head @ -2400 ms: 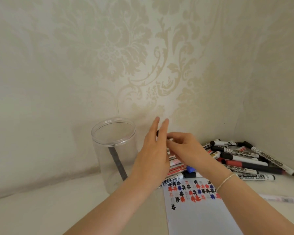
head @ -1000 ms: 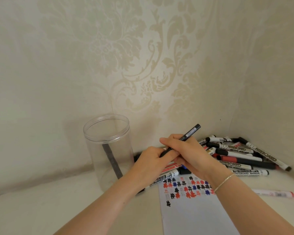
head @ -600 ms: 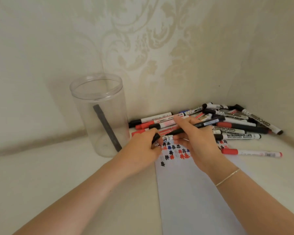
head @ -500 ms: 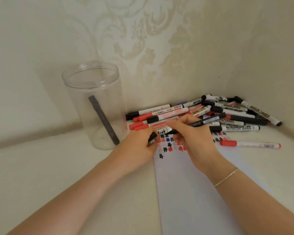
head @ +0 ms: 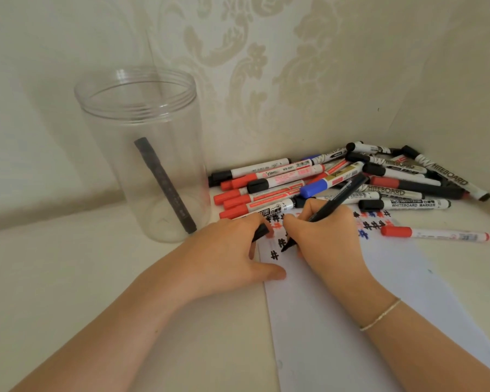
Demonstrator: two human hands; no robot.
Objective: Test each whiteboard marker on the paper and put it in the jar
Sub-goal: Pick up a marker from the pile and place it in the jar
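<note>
My right hand (head: 326, 239) grips a slim black marker (head: 337, 198), uncapped, with its tip down on the white paper (head: 351, 306) among black, red and blue hash marks. My left hand (head: 227, 256) holds the marker's black cap (head: 260, 232) between its fingers, and its thumb rests on the paper's left edge. A clear plastic jar (head: 142, 131) stands upright to the left with one dark marker (head: 164, 185) leaning inside it. A heap of whiteboard markers (head: 351, 179) lies behind the paper.
Patterned walls meet in a corner close behind the heap. One red-capped marker (head: 433, 234) lies apart on the right, next to the paper. The cream tabletop (head: 68, 278) stretches bare to the left and front of the jar.
My hands came down from the air in front of the wall to the paper. The marker was uncapped, its cap stayed in my left hand, and the tip now touches the paper.
</note>
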